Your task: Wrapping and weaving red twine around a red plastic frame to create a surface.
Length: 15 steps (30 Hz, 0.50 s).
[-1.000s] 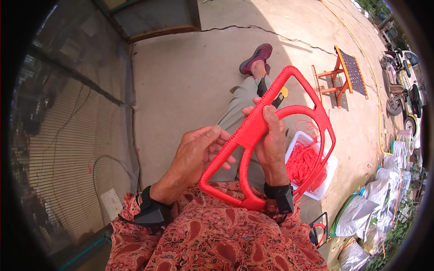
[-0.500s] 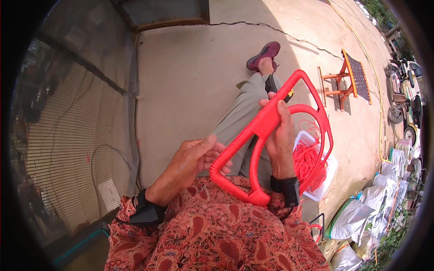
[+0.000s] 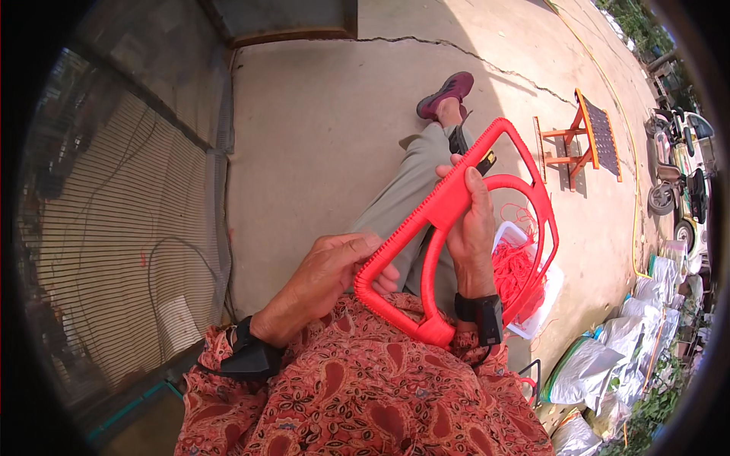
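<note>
Over my lap, both hands on the red plastic frame [image 3: 449, 228], angled up and away.

At my left hand [image 3: 331, 277] the fingers are curled with the tips touching the frame's lower left corner, a loose hold rather than a tight pinch; a second ago that hand lay higher along the toothed bar, so I read it as having slid down to steady the bottom end. My right hand [image 3: 471, 228] is wrapped round the bar from behind, thumb pressed on its front, much as before. Frame sits above my thigh, long axis running from near my belly up-right toward my shoe [image 3: 445, 93], rounded top pointing away. Behind it a white tub [image 3: 551, 289] of red cord [image 3: 517, 270]; farther out a small orange stool [image 3: 582, 140] on the concrete.
</note>
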### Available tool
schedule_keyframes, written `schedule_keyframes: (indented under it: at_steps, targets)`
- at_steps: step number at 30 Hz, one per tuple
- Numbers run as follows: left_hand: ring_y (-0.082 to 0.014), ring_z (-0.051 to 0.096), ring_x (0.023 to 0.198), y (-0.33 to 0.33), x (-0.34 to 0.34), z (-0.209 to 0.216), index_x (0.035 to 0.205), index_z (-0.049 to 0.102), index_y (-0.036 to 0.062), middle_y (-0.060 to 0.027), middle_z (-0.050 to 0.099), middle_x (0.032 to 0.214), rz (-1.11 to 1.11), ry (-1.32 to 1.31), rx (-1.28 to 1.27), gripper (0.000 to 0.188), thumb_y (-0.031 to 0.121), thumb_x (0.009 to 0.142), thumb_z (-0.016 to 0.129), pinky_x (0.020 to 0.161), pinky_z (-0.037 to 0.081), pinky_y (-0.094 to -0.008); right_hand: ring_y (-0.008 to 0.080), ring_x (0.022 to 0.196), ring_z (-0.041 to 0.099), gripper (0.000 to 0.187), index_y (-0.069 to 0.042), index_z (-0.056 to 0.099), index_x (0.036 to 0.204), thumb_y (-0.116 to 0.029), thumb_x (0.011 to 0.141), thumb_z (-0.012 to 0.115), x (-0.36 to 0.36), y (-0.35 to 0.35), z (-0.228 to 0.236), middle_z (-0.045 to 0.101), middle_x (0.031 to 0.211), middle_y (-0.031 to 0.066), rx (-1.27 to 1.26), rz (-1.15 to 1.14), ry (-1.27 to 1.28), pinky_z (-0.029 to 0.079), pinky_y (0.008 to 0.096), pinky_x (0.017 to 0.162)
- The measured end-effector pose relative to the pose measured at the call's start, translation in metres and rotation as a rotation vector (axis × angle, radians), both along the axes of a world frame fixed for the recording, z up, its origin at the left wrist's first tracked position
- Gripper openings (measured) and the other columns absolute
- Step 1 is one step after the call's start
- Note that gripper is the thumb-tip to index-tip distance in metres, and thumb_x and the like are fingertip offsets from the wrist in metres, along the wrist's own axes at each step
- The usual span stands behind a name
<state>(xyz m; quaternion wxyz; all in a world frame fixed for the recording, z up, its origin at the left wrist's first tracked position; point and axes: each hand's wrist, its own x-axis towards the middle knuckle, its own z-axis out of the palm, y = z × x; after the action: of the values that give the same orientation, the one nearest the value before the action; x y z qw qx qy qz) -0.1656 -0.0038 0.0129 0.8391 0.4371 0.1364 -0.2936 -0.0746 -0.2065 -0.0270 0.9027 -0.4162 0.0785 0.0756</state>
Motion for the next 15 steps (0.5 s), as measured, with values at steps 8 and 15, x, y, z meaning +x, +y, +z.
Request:
schedule_keyframes:
  at_steps: [8,15]
  targets:
    - [-0.0248,0.069,0.069,-0.009,0.002,0.011,0.11,0.058,-0.0073,-0.0184,0.068,0.085,0.016,-0.009,0.105,0.027,0.013,0.093,0.057,0.063,0.057,-0.0312,0.0142,0.086,0.062,0.041,0.003,0.05,0.123,-0.029,0.098,0.054,-0.003,0.002,0.008,0.066,0.1,0.015,-0.023,0.004,-0.041,0.055,0.0292,0.075]
    - [-0.0137,0.059,0.051,-0.019,0.0,0.011,0.102,0.063,-0.0066,-0.0108,0.065,0.074,0.109,-0.087,0.211,0.023,0.014,0.092,0.059,0.048,0.049,-0.0248,0.0137,0.083,0.063,0.041,0.004,0.05,0.123,-0.028,0.097,0.053,-0.003,0.004,0.012,0.067,0.099,0.015,-0.023,-0.013,-0.034,0.055,0.0284,0.074]
